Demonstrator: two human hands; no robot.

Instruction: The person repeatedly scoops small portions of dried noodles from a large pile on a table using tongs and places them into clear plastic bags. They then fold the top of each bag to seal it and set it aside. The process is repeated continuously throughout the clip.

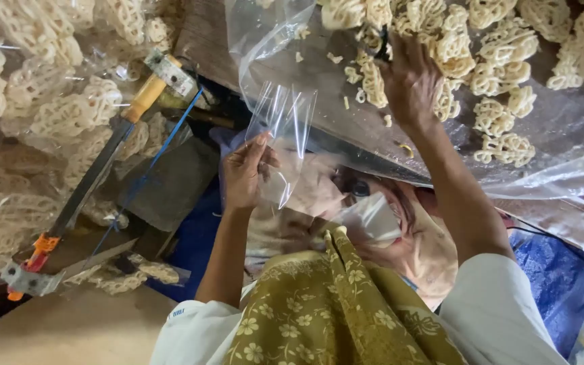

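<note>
The left hand holds a clear bag by its lower part. Its grip is pressed together on the plastic, thumb against fingers, and the bag stands open toward the top of the view, just in front of the hand. The bag is small, flat and see-through, with no label that I can see.

The right hand reaches up into a heap of crackers. These are pale yellow, round, and made of curled strands like a net. The fingers are bent over some crackers at the edge of the heap; the fingertips are hidden among them, so I cannot tell if the grip is closed on a cracker or only rests there. The crackers lie on a large clear plastic sheet that covers the surface.

At the left side, many filled bags of the same crackers are piled together, each one clear and shiny. Beside them stands a sealer with a long dark bar, a yellow handle and an orange part at its lower end. A blue cord runs along it. A blue tarp shows at the lower right. The person wears a white sleeve and a cloth in olive colour with small pale flowers.
</note>
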